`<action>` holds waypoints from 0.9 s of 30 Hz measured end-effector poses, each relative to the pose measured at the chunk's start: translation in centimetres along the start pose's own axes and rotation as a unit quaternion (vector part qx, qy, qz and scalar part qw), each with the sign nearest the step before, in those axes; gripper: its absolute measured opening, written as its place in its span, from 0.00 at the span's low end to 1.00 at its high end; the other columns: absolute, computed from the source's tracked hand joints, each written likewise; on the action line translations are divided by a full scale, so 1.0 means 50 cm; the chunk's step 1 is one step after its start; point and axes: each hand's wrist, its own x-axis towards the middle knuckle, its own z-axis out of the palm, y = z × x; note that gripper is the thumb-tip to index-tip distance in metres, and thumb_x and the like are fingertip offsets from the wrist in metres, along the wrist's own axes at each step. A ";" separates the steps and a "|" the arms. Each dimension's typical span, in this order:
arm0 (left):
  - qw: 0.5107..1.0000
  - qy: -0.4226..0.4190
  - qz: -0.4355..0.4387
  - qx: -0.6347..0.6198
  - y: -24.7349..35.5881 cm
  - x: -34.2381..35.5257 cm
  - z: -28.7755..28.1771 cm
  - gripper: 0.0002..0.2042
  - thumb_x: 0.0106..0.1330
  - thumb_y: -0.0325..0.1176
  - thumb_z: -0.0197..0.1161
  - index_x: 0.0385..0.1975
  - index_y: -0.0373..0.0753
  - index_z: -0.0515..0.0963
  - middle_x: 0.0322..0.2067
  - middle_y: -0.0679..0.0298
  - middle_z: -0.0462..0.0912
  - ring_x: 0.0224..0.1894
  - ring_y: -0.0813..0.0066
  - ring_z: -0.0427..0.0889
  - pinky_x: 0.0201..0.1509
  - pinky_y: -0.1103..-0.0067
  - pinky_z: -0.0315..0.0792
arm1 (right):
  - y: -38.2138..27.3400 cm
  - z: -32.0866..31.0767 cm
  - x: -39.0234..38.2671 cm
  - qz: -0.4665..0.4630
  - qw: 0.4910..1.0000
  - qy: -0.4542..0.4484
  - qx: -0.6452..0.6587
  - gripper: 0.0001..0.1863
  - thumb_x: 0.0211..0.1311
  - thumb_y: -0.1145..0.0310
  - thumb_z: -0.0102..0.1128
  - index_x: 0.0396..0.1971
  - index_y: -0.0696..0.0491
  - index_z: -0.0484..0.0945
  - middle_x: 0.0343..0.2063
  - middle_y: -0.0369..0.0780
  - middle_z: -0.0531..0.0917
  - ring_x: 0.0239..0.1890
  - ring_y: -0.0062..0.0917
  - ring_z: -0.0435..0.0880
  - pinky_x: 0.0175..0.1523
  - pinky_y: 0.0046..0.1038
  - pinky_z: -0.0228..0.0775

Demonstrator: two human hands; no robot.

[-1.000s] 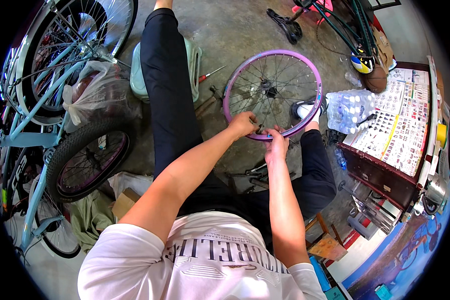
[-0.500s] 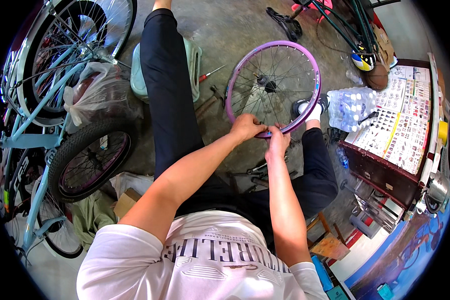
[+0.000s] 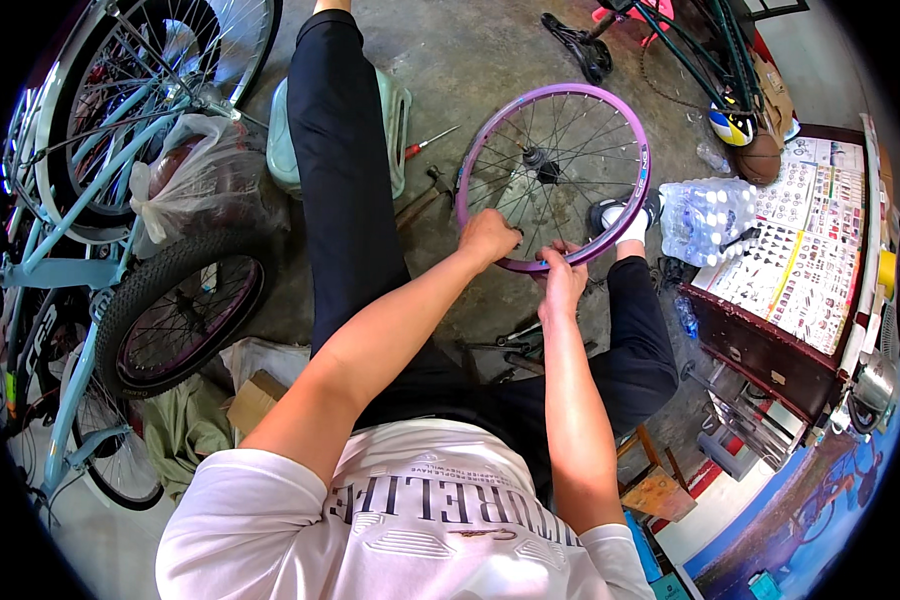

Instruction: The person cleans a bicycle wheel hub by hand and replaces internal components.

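Note:
A purple bicycle wheel (image 3: 642,165) with no tyre stands tilted between my legs, its dark spokes running to a black hub (image 3: 542,166). On the near left part of the rim, my left hand (image 3: 487,238) is closed, with a small dark thing at its fingertips that is too small to name. My right hand (image 3: 563,280) pinches the near edge of the rim, thumb and fingers on either side of it. Past the rim's right side shows my shoe (image 3: 602,214), partly hidden by the wheel.
Left of the wheel lie a hammer (image 3: 425,200) and a red-handled screwdriver (image 3: 417,150). A fat-tyred wheel (image 3: 185,315) leans by a light blue bicycle (image 3: 70,275). Shrink-wrapped bottles (image 3: 708,220) stand beside a dark red cabinet (image 3: 760,345). Loose tools (image 3: 520,345) lie nearer me.
My left hand has turned and drawn slightly back from the rim's near edge, showing the small dark thing. My right hand keeps its pinch on the rim. The whole view has shifted slightly.

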 end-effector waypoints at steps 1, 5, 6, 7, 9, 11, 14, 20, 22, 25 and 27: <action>1.000 0.002 -0.004 -0.006 -0.006 0.007 -0.010 0.16 0.56 0.40 0.71 0.38 0.36 0.88 0.32 0.53 0.89 0.38 0.60 0.88 0.48 0.69 0.78 | -0.007 -0.001 -0.005 0.012 1.000 -0.009 0.008 0.21 0.57 0.75 0.64 0.51 0.57 0.73 0.43 0.41 0.80 0.39 0.28 0.85 0.38 0.35 0.81; 0.999 0.041 0.006 -0.013 -0.020 0.017 -0.044 0.16 0.56 0.41 0.71 0.38 0.36 0.88 0.30 0.56 0.89 0.37 0.63 0.89 0.47 0.69 0.78 | -0.024 -0.012 -0.017 0.050 0.999 -0.009 0.019 0.19 0.60 0.77 0.63 0.50 0.56 0.71 0.41 0.44 0.81 0.37 0.37 0.88 0.38 0.43 0.86; 0.999 0.036 0.008 -0.010 -0.029 0.021 -0.047 0.17 0.56 0.43 0.71 0.40 0.38 0.88 0.30 0.56 0.89 0.36 0.64 0.88 0.47 0.68 0.78 | -0.024 -0.015 -0.016 0.052 0.998 -0.014 0.016 0.18 0.61 0.77 0.63 0.50 0.56 0.71 0.42 0.45 0.80 0.38 0.40 0.89 0.39 0.45 0.86; 1.000 0.029 0.009 0.006 -0.036 0.022 -0.043 0.17 0.56 0.42 0.72 0.41 0.38 0.88 0.34 0.54 0.89 0.39 0.61 0.89 0.49 0.67 0.79 | -0.022 -0.016 -0.015 0.051 0.998 -0.018 0.016 0.18 0.61 0.77 0.63 0.50 0.56 0.70 0.42 0.45 0.80 0.38 0.40 0.89 0.39 0.44 0.86; 0.999 0.013 0.012 0.039 -0.049 0.019 -0.028 0.17 0.56 0.41 0.73 0.43 0.39 0.88 0.41 0.51 0.89 0.44 0.55 0.89 0.52 0.65 0.80 | -0.024 -0.014 -0.015 0.050 0.998 -0.024 0.015 0.18 0.60 0.77 0.63 0.50 0.56 0.70 0.43 0.45 0.80 0.38 0.39 0.89 0.39 0.44 0.86; 0.996 -0.032 -0.021 -0.085 -0.060 0.009 -0.003 0.17 0.59 0.37 0.73 0.46 0.35 0.87 0.36 0.56 0.89 0.36 0.67 0.88 0.43 0.71 0.79 | -0.028 -0.007 -0.019 0.049 0.999 -0.020 0.009 0.19 0.60 0.77 0.63 0.50 0.56 0.70 0.42 0.45 0.81 0.38 0.39 0.89 0.39 0.43 0.86; 0.987 -0.082 -0.023 -0.136 -0.057 0.005 0.004 0.18 0.62 0.31 0.73 0.49 0.31 0.84 0.33 0.60 0.89 0.30 0.75 0.86 0.34 0.76 0.78 | -0.025 -0.013 -0.015 0.040 0.999 -0.017 0.007 0.19 0.60 0.77 0.63 0.51 0.57 0.70 0.42 0.46 0.81 0.38 0.39 0.89 0.39 0.42 0.86; 0.971 -0.129 -0.043 -0.194 -0.081 0.030 0.007 0.20 0.65 0.29 0.71 0.55 0.29 0.80 0.31 0.63 0.87 0.27 0.78 0.84 0.29 0.78 0.74 | -0.029 -0.009 -0.014 0.047 0.999 -0.015 0.000 0.19 0.60 0.76 0.63 0.51 0.58 0.71 0.42 0.45 0.81 0.38 0.37 0.89 0.37 0.38 0.84; 0.966 -0.142 -0.050 -0.208 -0.084 0.028 0.008 0.20 0.65 0.29 0.71 0.56 0.29 0.80 0.31 0.63 0.86 0.27 0.78 0.83 0.28 0.79 0.73 | -0.029 -0.011 -0.017 0.049 0.999 -0.012 0.000 0.20 0.60 0.76 0.63 0.51 0.58 0.71 0.42 0.46 0.81 0.38 0.37 0.89 0.37 0.37 0.84; 0.960 -0.156 -0.059 -0.225 -0.089 0.032 0.010 0.20 0.65 0.29 0.71 0.56 0.30 0.80 0.32 0.64 0.87 0.28 0.79 0.83 0.28 0.80 0.73 | -0.028 -0.009 -0.020 0.046 0.999 -0.015 0.007 0.20 0.60 0.77 0.62 0.51 0.58 0.70 0.41 0.48 0.82 0.39 0.40 0.89 0.37 0.40 0.86; 0.959 -0.156 -0.056 -0.230 -0.090 0.033 0.014 0.19 0.65 0.29 0.70 0.55 0.31 0.80 0.32 0.64 0.87 0.28 0.80 0.83 0.28 0.80 0.73 | -0.027 -0.008 -0.021 0.047 0.999 -0.013 0.013 0.20 0.60 0.76 0.62 0.52 0.58 0.70 0.41 0.48 0.82 0.39 0.40 0.89 0.37 0.40 0.86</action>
